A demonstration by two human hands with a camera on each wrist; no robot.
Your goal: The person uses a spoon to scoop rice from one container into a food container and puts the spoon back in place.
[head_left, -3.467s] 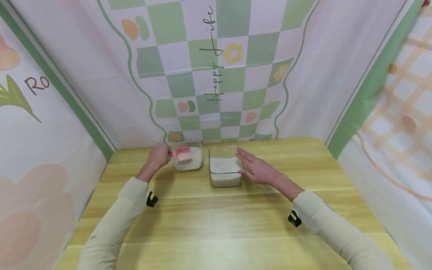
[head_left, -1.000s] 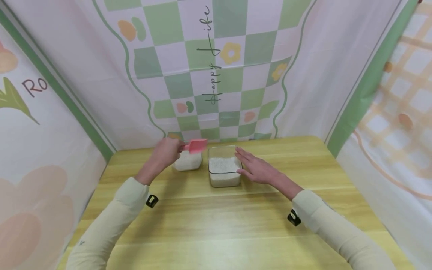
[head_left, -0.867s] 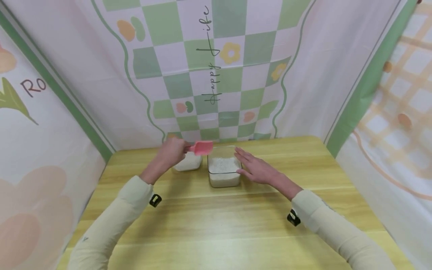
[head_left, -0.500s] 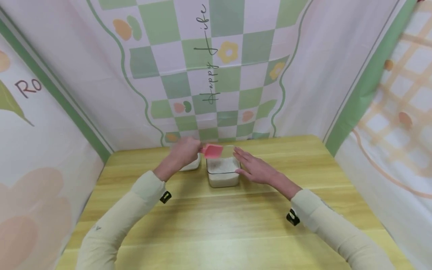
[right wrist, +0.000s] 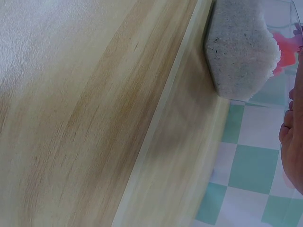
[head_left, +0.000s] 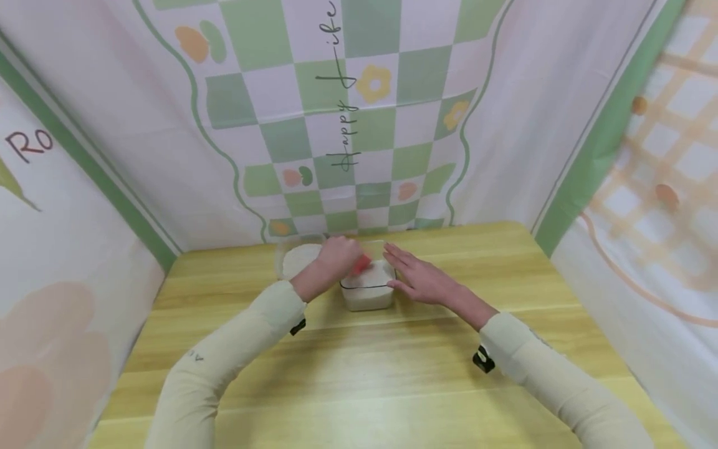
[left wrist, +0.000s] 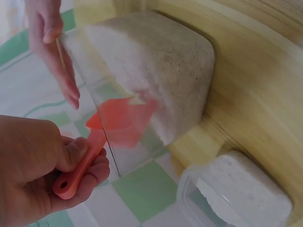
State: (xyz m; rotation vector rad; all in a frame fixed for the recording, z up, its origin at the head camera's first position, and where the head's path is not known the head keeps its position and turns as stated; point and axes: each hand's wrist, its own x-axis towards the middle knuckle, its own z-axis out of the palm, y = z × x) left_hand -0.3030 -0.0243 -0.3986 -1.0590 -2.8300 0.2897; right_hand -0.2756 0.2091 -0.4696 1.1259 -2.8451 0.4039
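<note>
My left hand (head_left: 339, 257) grips the handle of a pink scoop (left wrist: 124, 117), fingers curled round it and thumb along it. The scoop reaches over the rim of a clear, dark-edged box (head_left: 367, 304), its head tilted down inside, at the surface of white grains like rice (right wrist: 241, 49). Straight fingers of my right hand (head_left: 422, 278) rest at the box's right side. Left of that box stands a smaller clear plastic container (left wrist: 188, 187), with white grains (head_left: 300, 257) in it; my left hand and forearm hide part of it in the head view.
Both containers stand near the back of a wooden table (head_left: 359, 374). Behind them hangs a checkered curtain (head_left: 370, 137), with more printed cloth at both sides. Each wrist carries a small black camera (head_left: 483, 359).
My left hand has lifted the pink scoop out of the smaller container, carried it right and lowered it into the dark-edged box. The right hand has stayed at the box's side.
</note>
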